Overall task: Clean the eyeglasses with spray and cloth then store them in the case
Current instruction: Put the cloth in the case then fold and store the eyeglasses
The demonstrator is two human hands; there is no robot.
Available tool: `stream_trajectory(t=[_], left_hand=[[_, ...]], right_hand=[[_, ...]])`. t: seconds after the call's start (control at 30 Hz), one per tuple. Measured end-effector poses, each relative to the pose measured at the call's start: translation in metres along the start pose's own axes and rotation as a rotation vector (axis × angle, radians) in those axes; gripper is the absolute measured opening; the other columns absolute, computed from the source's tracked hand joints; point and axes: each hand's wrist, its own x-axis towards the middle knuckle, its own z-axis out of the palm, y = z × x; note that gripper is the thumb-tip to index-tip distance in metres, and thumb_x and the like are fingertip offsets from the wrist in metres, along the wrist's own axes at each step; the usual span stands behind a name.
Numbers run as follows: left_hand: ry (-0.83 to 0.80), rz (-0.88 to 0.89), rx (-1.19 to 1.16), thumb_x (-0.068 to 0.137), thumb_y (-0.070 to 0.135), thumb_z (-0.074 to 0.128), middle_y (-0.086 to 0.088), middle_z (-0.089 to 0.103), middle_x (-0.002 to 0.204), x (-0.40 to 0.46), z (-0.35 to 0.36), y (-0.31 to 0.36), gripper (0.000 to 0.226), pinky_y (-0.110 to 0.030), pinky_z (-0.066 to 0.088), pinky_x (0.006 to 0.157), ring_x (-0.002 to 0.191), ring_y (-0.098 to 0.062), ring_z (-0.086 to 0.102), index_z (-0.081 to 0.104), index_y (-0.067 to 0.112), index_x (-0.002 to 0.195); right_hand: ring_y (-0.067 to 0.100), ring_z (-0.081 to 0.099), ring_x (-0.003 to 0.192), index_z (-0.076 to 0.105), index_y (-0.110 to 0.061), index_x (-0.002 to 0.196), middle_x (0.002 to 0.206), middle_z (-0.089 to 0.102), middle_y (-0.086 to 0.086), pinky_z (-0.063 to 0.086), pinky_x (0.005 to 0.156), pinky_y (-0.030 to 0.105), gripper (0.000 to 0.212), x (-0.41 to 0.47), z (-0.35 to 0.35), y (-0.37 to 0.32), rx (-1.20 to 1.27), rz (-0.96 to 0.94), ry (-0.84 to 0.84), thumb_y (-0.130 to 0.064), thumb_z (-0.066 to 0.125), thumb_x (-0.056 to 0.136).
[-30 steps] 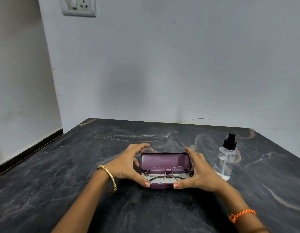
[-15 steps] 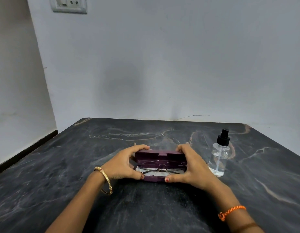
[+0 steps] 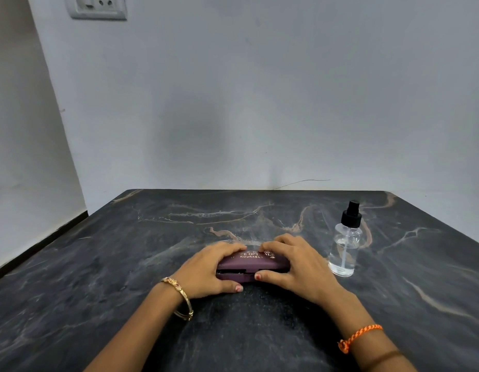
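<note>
Between both gripping hands, nearly-closed case

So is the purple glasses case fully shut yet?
Not quite: the purple glasses case shows a thin dark gap along its front edge.
</note>
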Motion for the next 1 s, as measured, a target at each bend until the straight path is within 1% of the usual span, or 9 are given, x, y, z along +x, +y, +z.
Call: stream_trajectory(t=[0.07,0.13,0.23,0.37,0.5,0.6,0.8,1.0], left_hand=[[-0.009,0.018,0.056,0.075,0.037,0.071,0.009,0.040,0.138,0.000,0.001,-0.001,0.073,-0.033,0.034,0.106,0.125,-0.008,0.037,0.033,0.030,0.137],[-0.025,0.019,0.097,0.078,0.041,0.066,0.009,0.038,0.140,0.000,0.002,-0.001,0.072,-0.036,0.034,0.106,0.126,-0.009,0.035,0.029,0.032,0.139],[-0.027,0.019,0.148,0.082,0.043,0.061,0.009,0.036,0.140,-0.001,0.004,-0.001,0.070,-0.037,0.036,0.104,0.126,-0.010,0.034,0.024,0.035,0.140],[0.044,0.070,0.185,0.085,0.042,0.056,0.010,0.037,0.138,-0.004,0.008,0.000,0.065,-0.028,0.034,0.102,0.124,-0.008,0.034,0.023,0.034,0.141],[0.080,0.111,0.222,0.087,0.041,0.053,0.009,0.038,0.139,-0.006,0.011,-0.001,0.063,-0.025,0.031,0.102,0.124,-0.010,0.034,0.023,0.031,0.142],[0.091,0.133,0.298,0.088,0.043,0.051,0.006,0.039,0.140,-0.006,0.012,-0.002,0.063,-0.026,0.031,0.103,0.124,-0.012,0.037,0.023,0.028,0.142],[0.075,0.153,0.392,0.089,0.046,0.046,0.003,0.038,0.142,-0.006,0.011,-0.002,0.064,-0.028,0.033,0.104,0.123,-0.015,0.039,0.020,0.025,0.144],[0.074,0.147,0.392,0.091,0.042,0.045,0.003,0.036,0.143,-0.007,0.011,0.000,0.062,-0.032,0.035,0.103,0.124,-0.015,0.038,0.019,0.024,0.144]], right_hand=[[0.011,0.041,0.105,0.047,-0.040,0.125,0.122,0.050,-0.012,0.035,0.085,0.023,0.057,0.000,0.002,0.000,-0.039,-0.022,-0.025,-0.062,0.056,0.074],[0.013,0.039,0.112,0.040,-0.040,0.132,0.130,0.048,-0.014,0.033,0.091,0.027,0.062,0.000,0.005,-0.001,-0.090,-0.043,-0.049,-0.063,0.053,0.076],[0.014,0.038,0.118,0.036,-0.039,0.136,0.136,0.046,-0.014,0.033,0.095,0.030,0.061,0.002,0.007,-0.001,-0.108,-0.051,-0.054,-0.060,0.049,0.080],[0.014,0.039,0.117,0.036,-0.041,0.135,0.134,0.048,-0.015,0.031,0.091,0.029,0.058,0.002,0.008,0.001,-0.131,-0.058,-0.038,-0.060,0.048,0.081],[0.014,0.038,0.114,0.036,-0.043,0.134,0.131,0.049,-0.015,0.031,0.091,0.028,0.059,0.002,0.007,0.001,-0.148,-0.056,-0.040,-0.062,0.048,0.080],[0.014,0.038,0.115,0.036,-0.043,0.135,0.131,0.049,-0.014,0.033,0.093,0.029,0.060,0.002,0.007,0.001,-0.137,-0.048,-0.054,-0.061,0.050,0.079],[0.017,0.036,0.120,0.033,-0.040,0.137,0.136,0.047,-0.010,0.034,0.100,0.030,0.066,0.002,0.003,0.003,-0.090,-0.046,-0.113,-0.049,0.058,0.077],[0.018,0.037,0.116,0.031,-0.038,0.138,0.135,0.048,-0.008,0.035,0.095,0.028,0.064,0.002,0.003,0.004,-0.137,-0.074,-0.116,-0.051,0.055,0.080]])
